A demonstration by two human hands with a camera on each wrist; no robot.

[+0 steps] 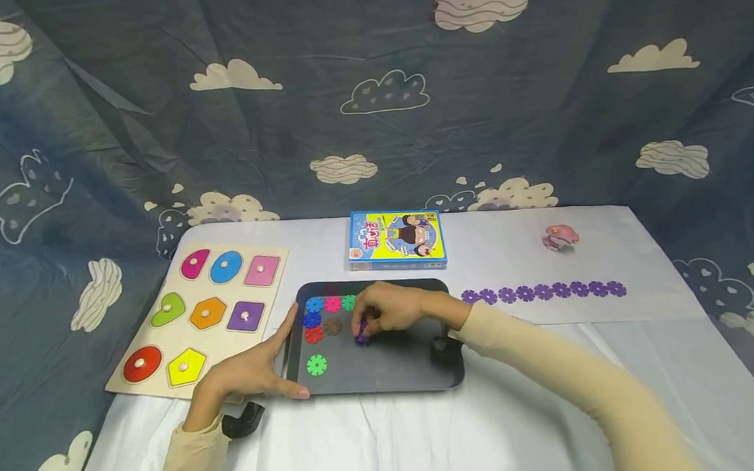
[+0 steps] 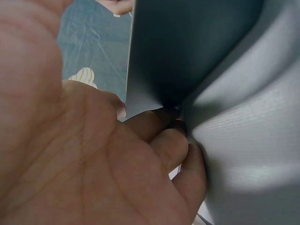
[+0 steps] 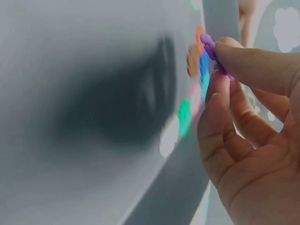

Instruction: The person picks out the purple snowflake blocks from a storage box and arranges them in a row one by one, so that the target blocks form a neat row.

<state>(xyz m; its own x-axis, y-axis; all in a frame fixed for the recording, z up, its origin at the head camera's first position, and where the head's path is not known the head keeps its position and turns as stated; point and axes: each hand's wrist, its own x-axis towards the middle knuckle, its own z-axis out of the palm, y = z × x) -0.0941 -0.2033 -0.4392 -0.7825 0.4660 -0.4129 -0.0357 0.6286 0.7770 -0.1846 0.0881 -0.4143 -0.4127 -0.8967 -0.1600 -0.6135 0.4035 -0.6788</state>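
My right hand [image 1: 388, 307] is over the middle of a dark grey tray [image 1: 399, 378], pinching a purple notched plastic disc [image 3: 218, 58] between thumb and fingers. The disc is tilted on edge. My left hand [image 1: 249, 369] holds the tray's near left corner, thumb at the front rim and fingers along the left side; in the left wrist view several fingers curl against its outer wall. Inside the tray, at the left, lie several notched discs: a bright green disc [image 1: 316, 365], a red disc [image 1: 314, 335], a brown disc [image 1: 333, 326], a pink disc [image 1: 332, 304] and blue ones.
Right of the tray, a row of purple discs [image 1: 543, 292] stretches across the white cloth. A wooden shape board [image 1: 217, 274] with knobbed pieces lies at the left. Behind the tray sits a colourful box [image 1: 397, 240], and a small pink toy [image 1: 560, 236] is at the far right.
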